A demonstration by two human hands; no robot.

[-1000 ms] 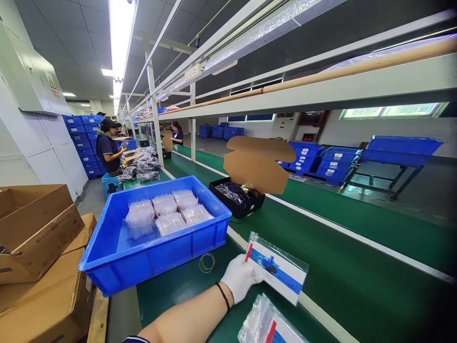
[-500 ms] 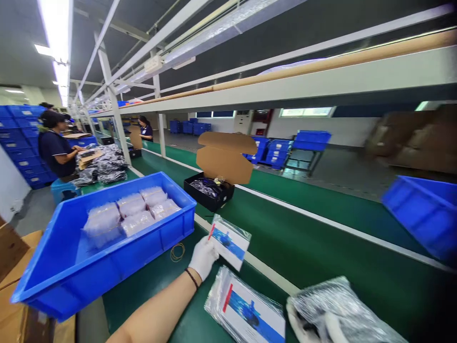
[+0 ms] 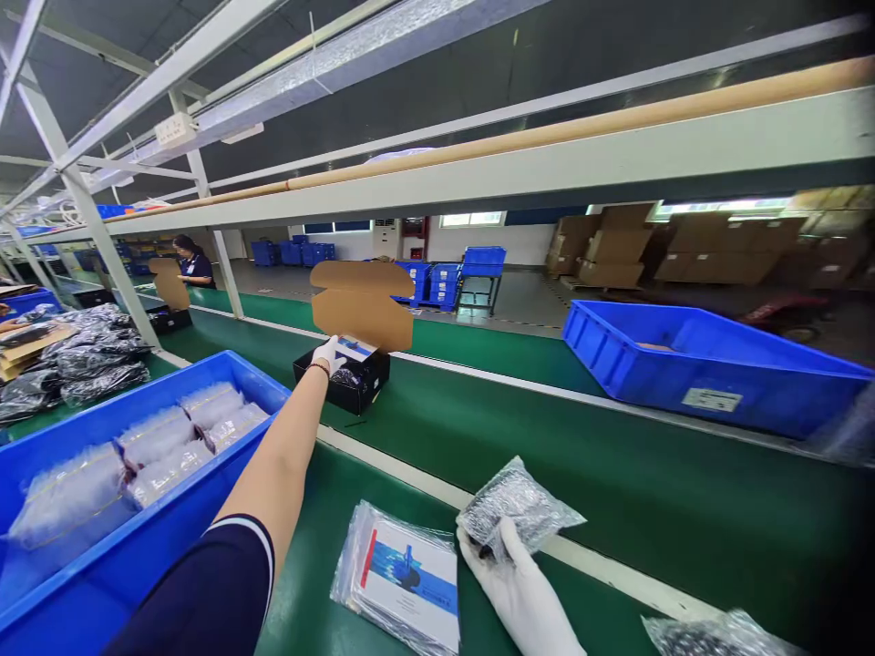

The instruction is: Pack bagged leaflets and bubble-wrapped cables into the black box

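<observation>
My left hand [image 3: 327, 355], in a white glove, reaches over the black box [image 3: 362, 390], its fingers on a bagged leaflet [image 3: 354, 347] lying in the box opening. The box's brown cardboard lid [image 3: 362, 305] stands up. Near the front, my right hand [image 3: 499, 569], also gloved, grips a clear plastic packet [image 3: 518, 503] with something dark inside. Just left of it, a stack of bagged leaflets [image 3: 410, 574] with a blue picture lies on the green surface.
A blue bin [image 3: 191, 487] with bundled clear packets is at the left. Another blue bin [image 3: 684, 364] stands at the right beyond the belt. A wrapped packet [image 3: 725, 633] lies at bottom right. One person [image 3: 196, 264] sits far left.
My left hand has carried the leaflet forward from above the stack to the black box. My right hand with its packet shows more fully, and the view has turned right.
</observation>
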